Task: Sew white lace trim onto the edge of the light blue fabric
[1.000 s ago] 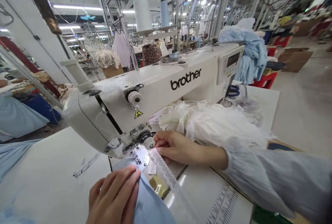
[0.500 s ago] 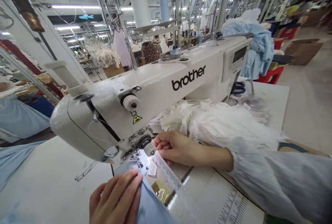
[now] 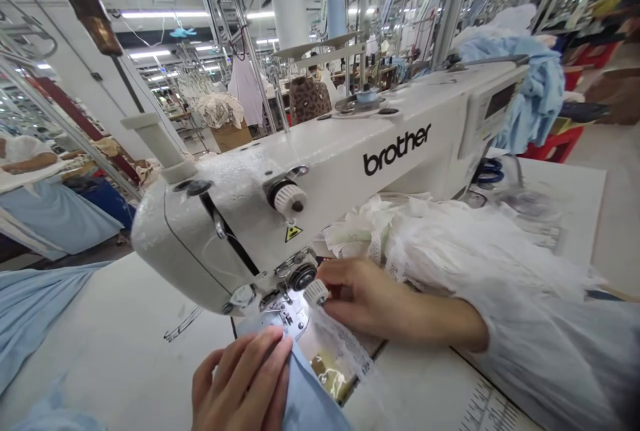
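Note:
My left hand [image 3: 245, 378] holds a piece of light blue fabric [image 3: 314, 391] down at the needle plate, its fingers pressed together over the cloth and its thumb hidden. Just ahead of the fingertips is the lit presser foot [image 3: 287, 317] of a white sewing machine [image 3: 330, 164]. To the right of the needle area, my right hand [image 3: 367, 294] is closed in a pinch, partly behind a ribbed knob [image 3: 316, 292]. White lace trim [image 3: 345, 338] trails down from those fingers, smeared by motion; the fingertips themselves are hidden.
A heap of white lace and sheer cloth [image 3: 440, 238] lies under the machine arm, with blue-handled scissors [image 3: 489, 171] behind it. More blue cloth [image 3: 40, 308] spreads at the table's left. Thread cones [image 3: 290, 14] stand above the machine. Another person's arm [image 3: 30, 163] shows far left.
The whole scene has shifted right as the camera turned. My right hand has moved a little, and the lace, earlier flat and sharp, is now blurred. My left hand stays on the blue fabric.

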`<state>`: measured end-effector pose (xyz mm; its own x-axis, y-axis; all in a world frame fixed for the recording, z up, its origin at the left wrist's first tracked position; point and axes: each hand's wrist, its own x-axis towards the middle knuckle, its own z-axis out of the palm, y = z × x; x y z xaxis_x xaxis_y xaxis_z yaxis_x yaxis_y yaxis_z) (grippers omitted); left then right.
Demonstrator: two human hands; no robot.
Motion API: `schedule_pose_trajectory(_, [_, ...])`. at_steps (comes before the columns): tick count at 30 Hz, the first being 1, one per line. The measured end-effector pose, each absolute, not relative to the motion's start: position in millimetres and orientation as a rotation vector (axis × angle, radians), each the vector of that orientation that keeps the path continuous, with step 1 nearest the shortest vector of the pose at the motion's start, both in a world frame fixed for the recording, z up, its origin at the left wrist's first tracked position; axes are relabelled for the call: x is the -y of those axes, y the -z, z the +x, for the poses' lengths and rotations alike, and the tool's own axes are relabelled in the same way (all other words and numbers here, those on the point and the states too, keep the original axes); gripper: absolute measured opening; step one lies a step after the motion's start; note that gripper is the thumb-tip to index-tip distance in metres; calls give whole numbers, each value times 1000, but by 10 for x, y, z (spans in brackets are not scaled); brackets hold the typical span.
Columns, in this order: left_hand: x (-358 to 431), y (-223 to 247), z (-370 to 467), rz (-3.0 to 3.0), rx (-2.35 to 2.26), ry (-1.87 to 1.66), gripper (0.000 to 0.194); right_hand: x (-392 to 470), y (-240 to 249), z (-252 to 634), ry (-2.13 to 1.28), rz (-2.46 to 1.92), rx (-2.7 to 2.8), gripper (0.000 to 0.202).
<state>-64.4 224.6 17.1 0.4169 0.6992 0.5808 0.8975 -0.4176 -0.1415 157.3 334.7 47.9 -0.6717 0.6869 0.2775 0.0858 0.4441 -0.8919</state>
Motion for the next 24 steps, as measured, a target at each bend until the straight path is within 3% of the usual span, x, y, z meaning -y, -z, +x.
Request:
schedule_pose_trajectory(7, [-2224,-225,-731,-2364,1266,471,24,-3058,-555,1618,-904,-74,2601,24])
schedule_pose_trajectory(24, [-2232,-204,-758,-2351,1260,504,21,-3071,-525,1644,-368,-94,2853,26])
